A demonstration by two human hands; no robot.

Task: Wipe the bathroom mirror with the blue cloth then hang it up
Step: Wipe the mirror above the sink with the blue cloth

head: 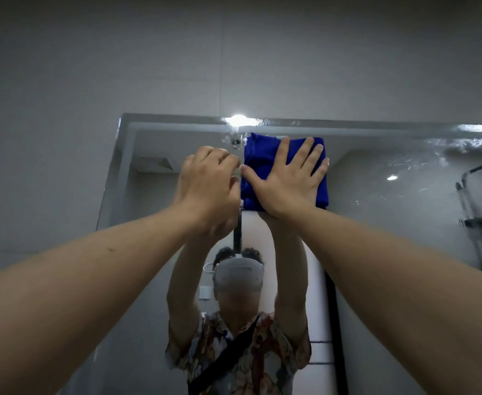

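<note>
The bathroom mirror point(391, 212) fills the lower and right part of the head view, with wet streaks near its top edge. A folded blue cloth point(258, 155) lies flat against the glass just under that edge. My right hand point(288, 178) presses on the cloth with its fingers spread wide. My left hand point(208, 183) is raised right beside the cloth's left edge, fingers curled loosely, and I see nothing in it. The mirror reflects both raised arms and a person wearing a headset.
Grey wall tiles point(120, 67) surround the mirror above and to the left. The mirror's left edge point(111, 178) runs close to my left hand. A dark metal rack is reflected at the far right point(479, 223). Ceiling lights glare on the glass.
</note>
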